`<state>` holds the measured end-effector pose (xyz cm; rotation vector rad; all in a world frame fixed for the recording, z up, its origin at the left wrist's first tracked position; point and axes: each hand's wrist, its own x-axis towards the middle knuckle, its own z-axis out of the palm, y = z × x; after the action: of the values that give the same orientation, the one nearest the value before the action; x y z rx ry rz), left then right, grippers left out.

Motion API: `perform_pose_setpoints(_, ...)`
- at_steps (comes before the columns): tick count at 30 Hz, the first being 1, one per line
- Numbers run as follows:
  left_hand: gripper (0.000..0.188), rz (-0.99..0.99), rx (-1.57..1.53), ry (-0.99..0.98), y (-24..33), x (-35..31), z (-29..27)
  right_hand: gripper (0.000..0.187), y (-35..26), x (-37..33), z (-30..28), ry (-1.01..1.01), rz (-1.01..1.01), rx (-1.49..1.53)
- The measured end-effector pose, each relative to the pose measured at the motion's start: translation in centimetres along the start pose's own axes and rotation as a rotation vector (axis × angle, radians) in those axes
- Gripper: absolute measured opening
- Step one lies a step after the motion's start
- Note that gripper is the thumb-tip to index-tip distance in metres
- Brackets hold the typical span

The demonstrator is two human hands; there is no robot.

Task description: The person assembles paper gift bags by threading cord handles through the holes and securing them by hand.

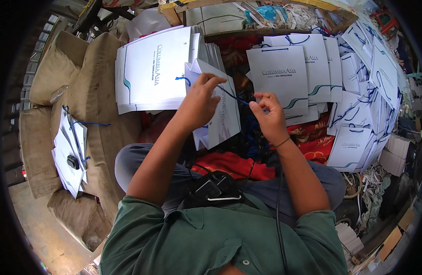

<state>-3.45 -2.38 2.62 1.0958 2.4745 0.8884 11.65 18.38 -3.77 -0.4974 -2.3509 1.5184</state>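
A white paper carrier bag (224, 121) with dark print stands partly opened in front of my crossed legs. Over its upper edge, my left hand (202, 101) bends its fingers around a dark blue cord (233, 95). Taut and slanting, the cord runs from those fingertips to my right hand (269, 117), which pinches it between thumb and fingers. A short blue cord end (183, 79) shows just left of my left hand. Part of the bag is hidden behind my left hand and forearm.
Beyond my left hand lies a thick stack of flat white bags (142, 68). Corded bags (277, 75) overlap to the right, with a larger heap (378, 87) farther over. A brown sofa (98, 78) stands at left, holding more bags (66, 149). Red patterned cloth (312, 137) lies underneath.
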Motion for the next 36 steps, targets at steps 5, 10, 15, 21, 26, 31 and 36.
perform_pose_setpoints(5,0.081,-0.054,-0.459,0.190,2.4,-0.7,2.5,0.024,-2.7,0.2,-1.0,-0.002,-0.011,0.662)
perform_pose_setpoints(10,0.065,-0.194,-0.525,-0.077,0.0,-1.3,2.8,0.011,-4.7,-0.3,-0.8,-0.108,0.106,0.453)
perform_pose_setpoints(15,0.064,-0.090,-0.304,-0.331,2.8,-2.2,-0.6,0.016,-4.2,-0.8,-0.7,-0.116,-0.072,0.255)
perform_pose_setpoints(21,0.057,-0.212,-0.614,-0.226,1.0,-1.8,1.2,0.016,-6.2,-1.4,0.0,-0.172,-0.080,0.162)
perform_pose_setpoints(26,0.049,-0.257,-0.777,-0.223,1.0,-1.2,1.3,0.015,-5.6,-1.8,0.3,-0.131,-0.110,0.021)
perform_pose_setpoints(31,0.048,-0.250,-0.761,-0.251,1.4,-1.3,1.4,0.012,-5.6,-1.7,0.8,-0.089,-0.157,0.021)
perform_pose_setpoints(36,0.048,-0.262,-0.807,-0.259,1.2,-1.3,2.0,0.013,-5.4,-1.7,1.0,-0.083,-0.143,-0.046)
